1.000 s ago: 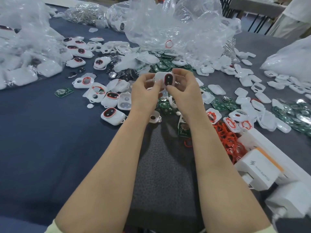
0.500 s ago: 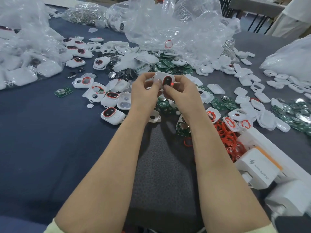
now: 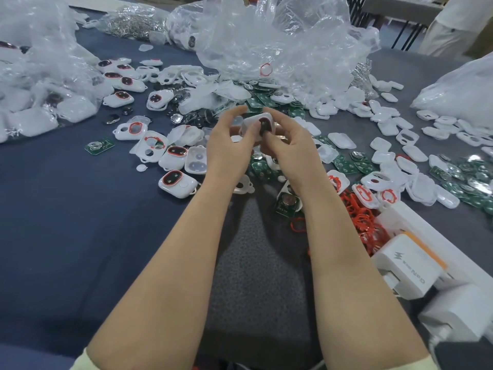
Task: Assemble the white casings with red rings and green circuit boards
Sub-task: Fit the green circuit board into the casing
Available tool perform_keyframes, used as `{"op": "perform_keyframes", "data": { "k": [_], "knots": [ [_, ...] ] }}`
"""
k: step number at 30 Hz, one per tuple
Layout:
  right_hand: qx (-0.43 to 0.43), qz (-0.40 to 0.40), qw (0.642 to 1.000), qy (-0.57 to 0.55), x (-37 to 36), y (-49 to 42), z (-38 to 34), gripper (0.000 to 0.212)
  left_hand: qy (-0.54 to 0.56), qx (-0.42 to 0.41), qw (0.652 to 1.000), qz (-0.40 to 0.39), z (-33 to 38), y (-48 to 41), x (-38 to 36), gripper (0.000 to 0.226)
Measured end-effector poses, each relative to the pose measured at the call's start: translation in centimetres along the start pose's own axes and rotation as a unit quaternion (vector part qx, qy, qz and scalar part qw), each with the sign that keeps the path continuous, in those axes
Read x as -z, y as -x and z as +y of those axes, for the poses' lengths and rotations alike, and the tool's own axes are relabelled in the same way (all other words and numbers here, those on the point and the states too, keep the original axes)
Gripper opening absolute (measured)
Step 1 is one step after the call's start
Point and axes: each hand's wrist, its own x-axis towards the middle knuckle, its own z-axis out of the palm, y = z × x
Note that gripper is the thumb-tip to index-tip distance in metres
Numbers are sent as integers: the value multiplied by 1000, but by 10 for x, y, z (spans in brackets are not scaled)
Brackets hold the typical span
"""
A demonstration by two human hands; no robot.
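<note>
While the left hand and right hand both grip the white casing, squeeze evenly around its edges; the seam seems unclosed.

Two hands are seen, the left hand and the right hand, and one white casing is held between them. About eight closed casings with dark windows can be counted at the left. One green circuit board lies alone there; the remaining boards and the loose white shells are too many to be counted, as are the heaped red rings. At least four clear plastic bags and two white chargers are counted.
</note>
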Motion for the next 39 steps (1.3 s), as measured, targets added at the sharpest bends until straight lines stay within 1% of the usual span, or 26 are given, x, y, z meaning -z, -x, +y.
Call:
{"op": "perform_keyframes", "data": {
  "k": [2,5,7,12,17,20,23,24,26,29,32,34,36,39],
  "knots": [
    [-1,32,999,-10,-1,-1,0,32,-33,-19,999,-6,-1,0,0,19],
    [6,75,997,5,0,-1,0,19,-45,-32,998,-11,-1,0,-1,15],
    [13,73,997,8,1,-1,0,18,-58,-41,997,-9,-1,-1,-2,16],
    [26,57,998,-1,1,0,-1,23,-65,-36,997,-25,-3,-4,-2,6],
    [19,61,998,-17,-1,-1,-1,27,-9,11,1000,-13,-3,-3,-3,7],
    [12,64,997,-40,-1,0,-1,25,32,19,999,-13,-1,-2,-2,12],
    [9,66,996,-55,-1,0,-1,23,72,38,996,-30,-1,-2,-1,8],
    [9,65,996,-52,0,0,-1,23,72,39,996,-32,-1,-2,-1,5],
    [13,60,997,-39,0,0,-1,23,27,17,999,-22,-2,-3,-1,1],
    [16,50,998,-35,-2,0,-2,23,-34,-12,999,0,-3,-4,-2,3],
    [14,57,998,-36,-1,0,-2,24,-25,-23,999,4,-1,-2,-3,5],
    [7,64,997,-45,0,-1,-1,24,-6,-13,1000,-10,0,-1,-3,9],
    [3,68,997,-42,0,-1,0,24,4,4,1000,-30,1,0,-3,5],
    [0,66,997,-41,-1,-1,0,23,-20,-17,999,-21,0,-1,-3,10]
  ]
}}
